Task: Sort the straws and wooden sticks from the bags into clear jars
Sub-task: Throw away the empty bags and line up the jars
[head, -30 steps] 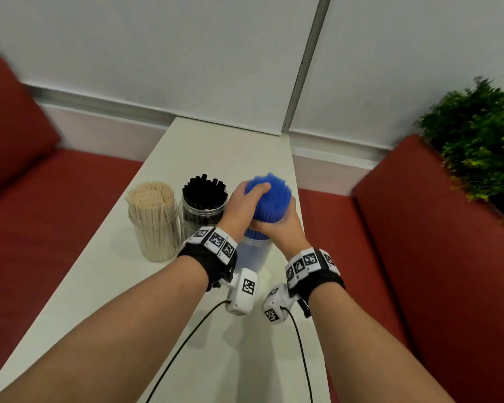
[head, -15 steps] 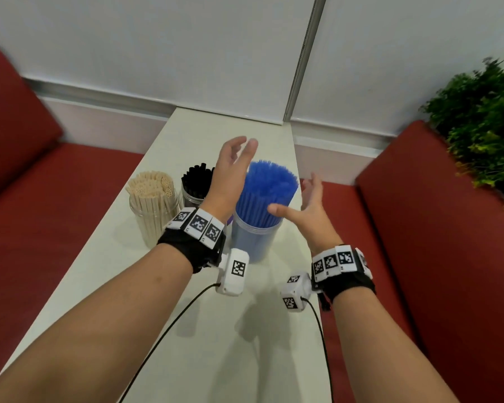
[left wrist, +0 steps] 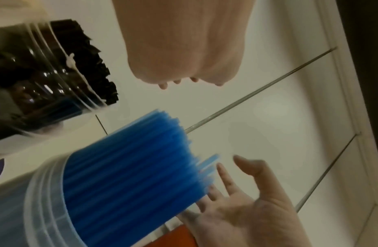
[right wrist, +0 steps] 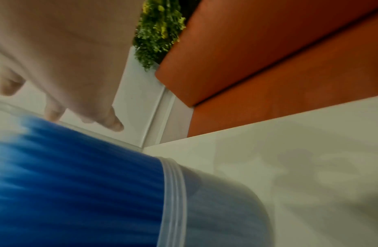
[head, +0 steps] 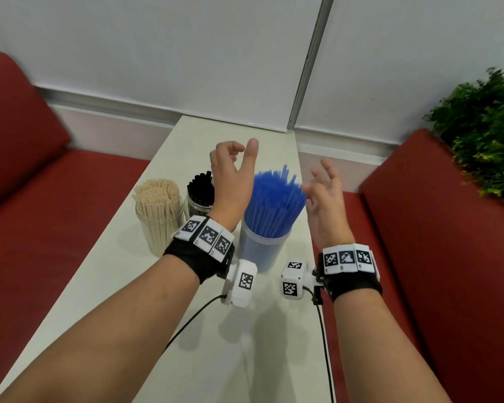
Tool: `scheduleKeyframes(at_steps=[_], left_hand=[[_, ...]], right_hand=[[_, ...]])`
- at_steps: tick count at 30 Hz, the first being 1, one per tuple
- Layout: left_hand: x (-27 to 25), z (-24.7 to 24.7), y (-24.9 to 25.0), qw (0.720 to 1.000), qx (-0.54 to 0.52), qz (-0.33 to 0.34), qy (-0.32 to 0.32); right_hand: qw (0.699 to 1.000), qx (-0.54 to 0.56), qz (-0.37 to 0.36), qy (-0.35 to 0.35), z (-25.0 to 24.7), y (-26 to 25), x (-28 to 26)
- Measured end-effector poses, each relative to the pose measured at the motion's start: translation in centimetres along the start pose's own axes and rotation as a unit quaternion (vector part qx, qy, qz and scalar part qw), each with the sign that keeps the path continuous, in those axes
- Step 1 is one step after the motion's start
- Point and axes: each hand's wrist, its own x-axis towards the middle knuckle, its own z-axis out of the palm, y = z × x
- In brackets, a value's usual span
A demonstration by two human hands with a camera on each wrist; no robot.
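Observation:
Three clear jars stand in a row on the white table [head: 204,359]. The left jar holds wooden sticks [head: 157,205], the middle one black straws [head: 200,189], the right jar [head: 262,251] blue straws [head: 275,203] that fan out above its rim. My left hand [head: 233,173] hovers just left of the blue straws, fingers loosely spread, holding nothing. To the right of the bundle my right hand [head: 325,193] is raised, fingers spread, empty. The left wrist view shows the blue straws [left wrist: 128,168], the black straws' jar [left wrist: 48,80] and my right hand [left wrist: 236,197] beside the straw tips.
Red sofa seats [head: 56,228] flank the narrow table on both sides. A green plant [head: 483,135] stands at the back right. A white wall [head: 186,53] closes the table's far end. Cables run from both wrist cameras over the near tabletop.
Both hands let go of the blue straw bundle and lifted off to either side. The released straws have spread out in the jar, and a few now stick up higher.

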Motion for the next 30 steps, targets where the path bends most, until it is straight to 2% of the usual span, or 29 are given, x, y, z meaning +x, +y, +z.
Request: scheduleKeyframes(at_steps=[2, 4, 6, 8, 10, 12, 13, 14, 16, 18, 19, 21, 23, 26, 30], left_hand=[[0.0, 0.0, -0.4, 1.0, -0.005, 0.024, -0.015], [-0.7, 0.6, -1.4, 0.994, 0.064, 0.048, -0.08], [-1.6, 1.6, -2.8, 0.974, 0.144, 0.059, -0.162], [-2.2, 2.0, -3.7, 0.961, 0.166, 0.06, -0.213], [-2.2, 2.0, -3.8, 0.96, 0.142, 0.067, -0.23], [-2.4, 1.6, -3.8, 0.973, 0.093, 0.049, -0.208], [-2.7, 1.2, -4.0, 0.979, 0.077, 0.045, -0.186], [-3.3, 0.7, -4.3, 0.982, 0.072, 0.051, -0.166], [-5.0, -0.4, -5.5, 0.982, 0.083, 0.077, -0.155], [-6.7, -1.2, -6.9, 0.975, 0.094, 0.076, -0.188], [-7.4, -1.4, -7.5, 0.971, 0.094, 0.069, -0.208], [-8.1, -1.4, -8.5, 0.97, 0.092, 0.061, -0.219], [-7.9, -0.9, -8.9, 0.972, 0.101, 0.054, -0.204], [-6.7, -0.1, -9.0, 0.975, 0.126, 0.039, -0.177], [-5.0, -0.1, -8.4, 0.966, 0.155, 0.042, -0.205]], right_hand=[[0.996, -0.046, -0.048, 0.053, 0.2, -0.1, -0.3], [0.982, -0.154, -0.102, 0.033, 1.2, 0.5, -0.7], [0.944, -0.299, -0.133, -0.031, 2.0, 2.0, -1.0], [0.908, -0.394, -0.144, -0.025, 2.2, 2.9, -0.9], [0.895, -0.423, -0.145, -0.009, 2.2, 2.7, -0.8], [0.886, -0.44, -0.14, -0.052, 2.0, 2.6, -0.6], [0.897, -0.418, -0.126, -0.062, 1.8, 2.5, -0.6], [0.923, -0.367, -0.107, -0.048, 1.6, 2.3, -0.8], [0.971, -0.223, -0.069, 0.05, 1.1, 2.2, -1.5], [0.975, -0.161, -0.015, 0.155, 0.8, 3.0, -2.1], [0.971, -0.163, 0.026, 0.17, 0.8, 3.7, -2.5], [0.97, -0.163, 0.111, 0.142, 1.3, 5.1, -3.4], [0.971, -0.127, 0.168, 0.116, 1.9, 6.0, -4.1], [0.968, -0.117, 0.193, 0.11, 2.3, 6.5, -4.4], [0.97, -0.053, 0.215, 0.099, 2.1, 6.5, -3.4]])
